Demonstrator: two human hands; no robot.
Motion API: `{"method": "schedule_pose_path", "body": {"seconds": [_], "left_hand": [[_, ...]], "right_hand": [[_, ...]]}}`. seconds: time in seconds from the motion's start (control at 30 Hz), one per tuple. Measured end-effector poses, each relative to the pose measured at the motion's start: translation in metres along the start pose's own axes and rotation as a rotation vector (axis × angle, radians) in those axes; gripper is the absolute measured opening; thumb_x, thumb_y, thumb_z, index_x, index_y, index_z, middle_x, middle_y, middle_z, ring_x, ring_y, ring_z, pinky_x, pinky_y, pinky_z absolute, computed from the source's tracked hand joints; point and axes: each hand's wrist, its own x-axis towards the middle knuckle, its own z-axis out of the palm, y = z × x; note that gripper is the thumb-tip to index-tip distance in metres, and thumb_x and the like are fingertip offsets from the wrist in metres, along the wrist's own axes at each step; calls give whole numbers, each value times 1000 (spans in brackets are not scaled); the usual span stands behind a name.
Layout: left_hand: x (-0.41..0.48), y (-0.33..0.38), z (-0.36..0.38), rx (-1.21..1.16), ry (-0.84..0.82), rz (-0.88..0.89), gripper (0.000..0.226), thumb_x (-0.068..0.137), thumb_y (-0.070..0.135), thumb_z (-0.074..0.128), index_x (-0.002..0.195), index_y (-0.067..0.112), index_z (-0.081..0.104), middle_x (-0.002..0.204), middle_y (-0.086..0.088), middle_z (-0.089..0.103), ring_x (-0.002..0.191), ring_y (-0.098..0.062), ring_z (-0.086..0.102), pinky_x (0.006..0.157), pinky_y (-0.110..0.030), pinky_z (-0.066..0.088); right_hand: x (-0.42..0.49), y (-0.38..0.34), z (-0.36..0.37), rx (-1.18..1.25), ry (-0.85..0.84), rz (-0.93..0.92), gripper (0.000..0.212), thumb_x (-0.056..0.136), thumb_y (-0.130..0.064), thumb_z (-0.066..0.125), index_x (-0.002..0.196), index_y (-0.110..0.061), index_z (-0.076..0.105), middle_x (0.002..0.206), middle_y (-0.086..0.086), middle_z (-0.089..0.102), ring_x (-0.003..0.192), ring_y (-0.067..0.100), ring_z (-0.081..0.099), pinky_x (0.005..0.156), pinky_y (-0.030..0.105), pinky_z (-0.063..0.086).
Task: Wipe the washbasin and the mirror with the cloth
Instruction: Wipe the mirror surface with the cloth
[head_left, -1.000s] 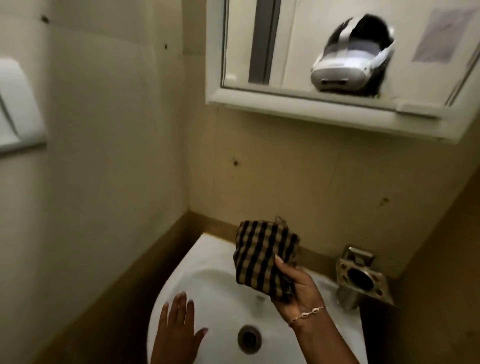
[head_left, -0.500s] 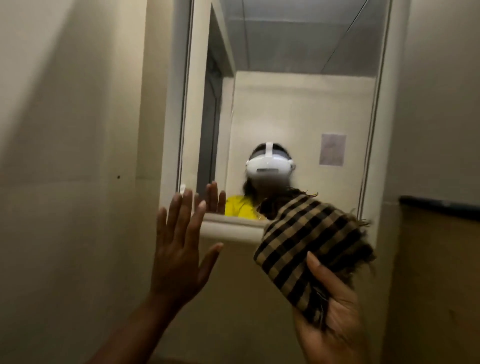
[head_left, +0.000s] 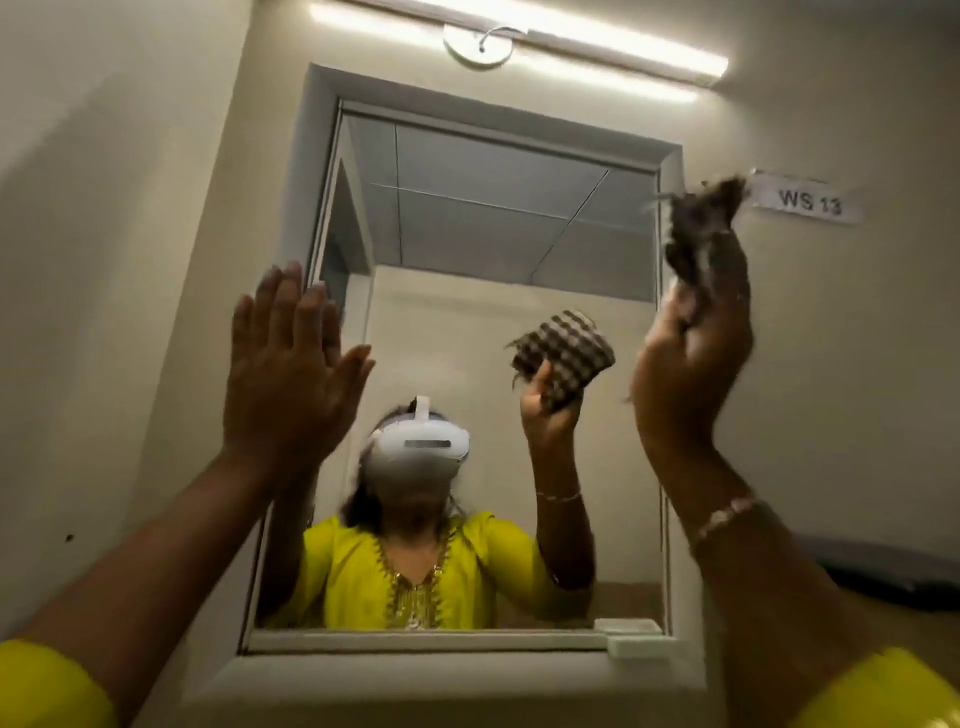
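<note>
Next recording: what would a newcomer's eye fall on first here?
The white-framed mirror fills the centre, reflecting a white headset and a yellow top. The right hand, raised at its right edge, grips the bunched checked cloth beside a WS 13 label; the left hand is held up open at the left edge. A lit tube light glows above.

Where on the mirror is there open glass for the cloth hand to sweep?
Open: the mirror glass between the left hand and the right hand holding the cloth, up to the top frame. Crowded: the left edge, behind the left hand.
</note>
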Motion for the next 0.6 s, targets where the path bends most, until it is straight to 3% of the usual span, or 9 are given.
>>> {"method": "schedule_pose_path", "body": {"seconds": [0.07,0.13,0.23,0.3,0.37,0.47,0.6], "left_hand": [[15,-6,2,-30,4,-3,69,87,48,33,135,-2,33,147,-25,27,139,-36,19,113,-47,12],[30,-12,5,-44,17,-10,65,88,47,34,133,-1,36,145,-26,29,137,-38,22,112,-49,17],[51,-25,8,-51,29,-49,65,88,51,28,128,0,37,137,-29,35,128,-41,31,106,-52,27],[59,-31,6,-111,44,-98,69,86,55,28,130,2,34,132,-28,37,122,-41,36,100,-52,33],[63,-33,5,-145,63,-111,69,86,53,31,132,2,31,131,-28,37,118,-42,38,95,-53,37],[65,-29,6,-106,48,-60,70,86,53,31,135,3,28,135,-29,35,121,-44,37,95,-55,38],[63,-20,10,-108,29,-107,70,86,50,34,140,7,23,141,-27,31,128,-43,33,91,-58,41]], "right_hand": [[23,24,25,-209,-110,-199,39,91,-3,41,130,2,43,135,23,47,130,30,41,109,39,37],[45,42,47,-438,-280,-275,47,94,-14,43,139,-4,34,146,22,34,138,37,27,111,52,28],[64,50,67,-590,-679,-2,59,98,-42,30,147,-12,16,156,13,6,145,27,-1,117,46,1],[73,54,71,-545,-818,188,55,99,-45,18,147,-19,16,157,6,2,145,19,-6,115,44,-4],[80,58,66,-594,-830,166,50,100,-41,20,146,-24,20,157,2,7,145,17,0,115,44,2],[78,70,56,-855,-810,-146,51,98,-38,28,146,-23,20,155,7,19,142,26,13,111,46,16],[66,87,50,-891,-753,-210,62,91,-45,16,147,-18,16,154,11,17,143,32,10,113,48,11]]}}
